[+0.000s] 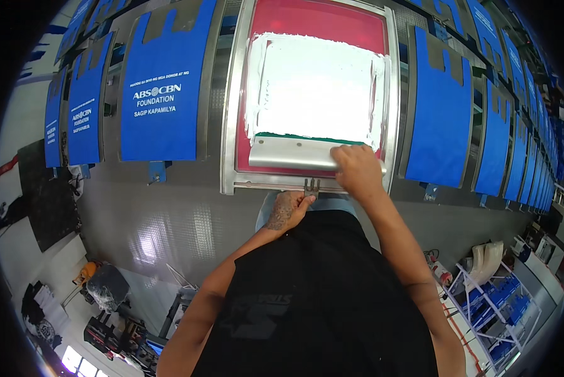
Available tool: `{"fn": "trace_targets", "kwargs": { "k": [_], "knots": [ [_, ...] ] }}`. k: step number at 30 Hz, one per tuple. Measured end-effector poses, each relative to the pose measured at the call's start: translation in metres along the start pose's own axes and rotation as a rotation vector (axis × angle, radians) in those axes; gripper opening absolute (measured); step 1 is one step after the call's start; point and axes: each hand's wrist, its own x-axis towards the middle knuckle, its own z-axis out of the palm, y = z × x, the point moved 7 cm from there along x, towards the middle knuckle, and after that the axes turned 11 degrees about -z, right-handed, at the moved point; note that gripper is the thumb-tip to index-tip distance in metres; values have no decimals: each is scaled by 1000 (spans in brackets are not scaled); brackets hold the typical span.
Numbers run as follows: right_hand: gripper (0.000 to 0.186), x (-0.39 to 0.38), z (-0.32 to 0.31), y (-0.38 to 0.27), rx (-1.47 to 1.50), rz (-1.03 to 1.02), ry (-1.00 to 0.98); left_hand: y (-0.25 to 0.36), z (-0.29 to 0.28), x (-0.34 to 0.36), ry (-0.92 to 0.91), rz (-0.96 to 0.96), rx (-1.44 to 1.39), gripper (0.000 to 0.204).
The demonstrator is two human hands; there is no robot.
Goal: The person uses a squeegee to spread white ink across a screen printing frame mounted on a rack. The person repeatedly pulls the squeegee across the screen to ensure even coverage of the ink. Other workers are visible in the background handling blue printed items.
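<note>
A screen printing frame point(232, 113) with silver metal sides lies in front of me, its mesh red at both ends. Thick white ink point(316, 88) covers the middle of the mesh. Across the near end of the frame lies a squeegee point(288, 154) with a metal holder; a thin green strip shows along its far edge. My right hand point(359, 169) is wrapped round the squeegee's right end. At the frame's near edge my left hand point(287, 209) is closed on a small pronged metal bracket point(312, 186), thumb at its base; the other fingers are partly hidden.
Blue bags point(165, 94) with cut-out handles lie flat on boards in rows left and right of the frame, those on the left bearing white print. Behind me on the right stands a light-coloured metal rack point(499, 308) with blue items. Equipment point(115, 339) stands at lower left.
</note>
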Motion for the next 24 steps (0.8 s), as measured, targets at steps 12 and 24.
{"fn": "trace_targets", "kwargs": {
  "k": [12, 24],
  "knots": [
    [40, -20, -17, 186, 776, 740, 172, 4, -23, -9, 337, 97, 291, 43],
    [44, -58, 23, 225, 1508, 891, 197, -87, -147, 4, 941, -281, -306, 66]
  ]
}}
